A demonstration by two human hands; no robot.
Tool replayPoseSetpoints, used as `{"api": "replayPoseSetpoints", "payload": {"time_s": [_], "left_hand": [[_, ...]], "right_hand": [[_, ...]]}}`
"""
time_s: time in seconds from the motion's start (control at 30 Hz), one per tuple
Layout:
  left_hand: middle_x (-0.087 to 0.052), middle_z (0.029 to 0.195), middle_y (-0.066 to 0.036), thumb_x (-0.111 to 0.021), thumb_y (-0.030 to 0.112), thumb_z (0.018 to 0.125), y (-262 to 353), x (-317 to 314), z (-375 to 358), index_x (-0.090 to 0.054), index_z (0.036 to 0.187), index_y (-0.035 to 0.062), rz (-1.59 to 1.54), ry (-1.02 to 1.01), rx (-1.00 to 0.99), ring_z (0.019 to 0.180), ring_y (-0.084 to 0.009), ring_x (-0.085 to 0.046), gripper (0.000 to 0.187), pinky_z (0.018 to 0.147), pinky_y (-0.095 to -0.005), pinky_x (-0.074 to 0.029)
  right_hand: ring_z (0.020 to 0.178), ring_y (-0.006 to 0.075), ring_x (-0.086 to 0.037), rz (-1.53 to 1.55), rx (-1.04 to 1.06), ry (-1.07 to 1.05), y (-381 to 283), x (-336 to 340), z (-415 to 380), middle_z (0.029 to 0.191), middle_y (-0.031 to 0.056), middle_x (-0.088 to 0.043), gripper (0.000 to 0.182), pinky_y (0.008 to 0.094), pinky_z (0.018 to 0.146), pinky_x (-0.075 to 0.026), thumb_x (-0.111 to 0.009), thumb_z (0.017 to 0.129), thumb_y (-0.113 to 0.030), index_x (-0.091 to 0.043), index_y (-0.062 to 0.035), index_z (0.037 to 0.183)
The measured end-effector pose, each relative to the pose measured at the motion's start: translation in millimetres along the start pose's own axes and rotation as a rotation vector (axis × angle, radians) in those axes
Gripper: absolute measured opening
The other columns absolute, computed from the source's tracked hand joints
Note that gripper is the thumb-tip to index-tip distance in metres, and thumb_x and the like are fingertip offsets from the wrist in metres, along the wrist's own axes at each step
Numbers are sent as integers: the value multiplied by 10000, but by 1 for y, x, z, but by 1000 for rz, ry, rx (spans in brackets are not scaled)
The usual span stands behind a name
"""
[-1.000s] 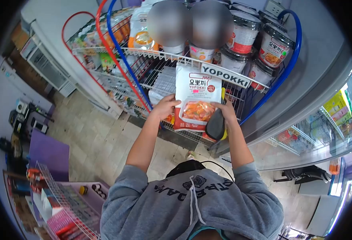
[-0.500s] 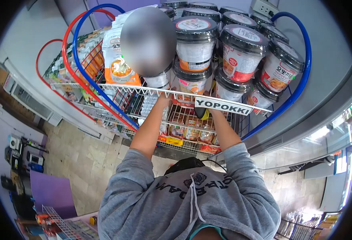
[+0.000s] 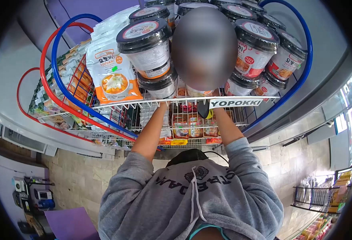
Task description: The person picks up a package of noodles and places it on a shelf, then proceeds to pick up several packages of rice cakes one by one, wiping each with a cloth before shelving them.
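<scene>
Both arms are raised into the wire display rack (image 3: 104, 105), hands going in under the top shelf's front rail. Left hand (image 3: 164, 105) sits at the rail's edge, mostly hidden by the wires; can't tell whether it's open or closed, or what it grips. Right hand (image 3: 215, 112) is just below the YOPOKKI sign (image 3: 235, 103), wrapped around a dark scanner-like device with a yellow part (image 3: 204, 109); closed on it as far as visible.

No pouch visibly held by either hand. Between the two forearms, the lower shelf carries a row of red-orange pouches (image 3: 194, 127), standing upright, packed side by side. Nearest items to both hands.

Top shelf above the hands: stacked black-lidded tteokbokki cups (image 3: 146, 48), two tiers, filling the middle and right. A white-orange Yopokki pouch (image 3: 112, 76) stands at the left of the cups, leaning against them. Blurred patch covers part of the middle cups.

Rack frame: blue tube (image 3: 304, 60) loops around the top shelf, red tube (image 3: 44, 72) on the left side. Grey hoodie (image 3: 192, 196) fills the bottom of view; tiled floor (image 3: 80, 176) under the rack.
</scene>
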State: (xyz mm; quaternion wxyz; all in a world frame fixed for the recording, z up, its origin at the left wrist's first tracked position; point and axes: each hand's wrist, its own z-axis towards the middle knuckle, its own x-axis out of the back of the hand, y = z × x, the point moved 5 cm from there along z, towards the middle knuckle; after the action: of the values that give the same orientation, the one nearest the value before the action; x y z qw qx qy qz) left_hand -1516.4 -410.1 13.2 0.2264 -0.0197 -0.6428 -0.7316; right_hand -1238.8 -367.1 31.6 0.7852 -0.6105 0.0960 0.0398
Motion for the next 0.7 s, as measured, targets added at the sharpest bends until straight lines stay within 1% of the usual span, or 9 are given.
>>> {"api": "replayPoseSetpoints", "payload": {"time_s": [0.2, 0.23, 0.27, 0.33, 0.37, 0.4, 0.5, 0.63, 0.7], "left_hand": [[-526, 1159, -167, -615, 151, 787, 5, 25, -41, -436, 1185, -1, 122, -19, 81, 1040, -262, -517, 463, 869, -374, -426], [-600, 982, -159, -679, 102, 710, -13, 27, -34, -526, 1036, -21, 163, 117, -89, 893, -242, -570, 380, 767, -367, -454], [-600, 982, -159, -679, 102, 710, 2, 28, -39, -526, 1036, -21, 162, 105, -91, 893, -242, -570, 380, 767, -367, -454], [-615, 920, -142, -673, 89, 715, 42, 30, -54, -565, 954, -23, -180, 45, 113, 825, -221, -583, 285, 717, -338, -462], [-628, 854, -120, -668, 80, 720, 33, 31, -53, -585, 899, -27, -117, 47, 74, 770, -197, -594, 224, 675, -315, -460], [-628, 854, -120, -668, 80, 720, 37, 30, -57, -585, 899, -27, -116, 35, 72, 770, -197, -594, 224, 675, -315, -460], [-603, 780, -45, -624, 102, 763, 42, 25, -75, -568, 1029, 8, -158, 61, -37, 650, -102, -555, 287, 551, -253, -429], [-608, 853, -72, -633, 88, 761, 67, 16, -99, -561, 1000, -2, 149, -10, 73, 715, -126, -572, 265, 609, -272, -447], [-596, 877, -64, -632, 88, 765, 100, -2, -113, -552, 1006, 7, 40, -36, -36, 757, -128, -563, 267, 655, -275, -444]], "right_hand": [[1054, 208, -492, -337, 217, 0, -14, 6, -5, 1172, 127, -496, 597, 308, 862, -440, -611, 777, -114, -342, -56, 1307], [1015, 200, -512, -102, 48, -9, -9, 16, -11, 1149, 121, -501, 552, 309, 854, -443, -594, 791, -124, -354, -56, 1283], [977, 193, -531, 135, -119, -17, -10, 24, -21, 1125, 115, -507, 507, 310, 845, -446, -577, 805, -134, -365, -55, 1259], [718, 118, -535, 56, -229, 123, -31, 34, -36, 802, 20, -551, 166, 282, 642, -461, -602, 814, -182, -497, -92, 905], [912, 170, -548, 5, -300, 46, -28, 42, -37, 955, 74, -555, 288, 288, 775, -457, -547, 844, -142, -467, -34, 1098], [868, 160, -549, 213, -353, 62, -56, 37, -50, 937, 68, -560, 294, 292, 752, -456, -577, 815, -105, -483, -27, 1082], [860, 178, -539, 258, -433, 116, -88, 43, -79, 1003, 80, -529, 432, 291, 747, -443, -564, 761, -43, -423, -35, 1170], [1006, 218, -479, 478, -346, 21, -114, 53, -111, 1147, 106, -447, 683, 313, 843, -397, -455, 632, 86, -326, -59, 1287], [1073, 250, -459, 523, -359, 10, -132, 54, -129, 1217, 113, -426, 713, 322, 894, -372, -453, 651, 99, -283, -65, 1324]]}}
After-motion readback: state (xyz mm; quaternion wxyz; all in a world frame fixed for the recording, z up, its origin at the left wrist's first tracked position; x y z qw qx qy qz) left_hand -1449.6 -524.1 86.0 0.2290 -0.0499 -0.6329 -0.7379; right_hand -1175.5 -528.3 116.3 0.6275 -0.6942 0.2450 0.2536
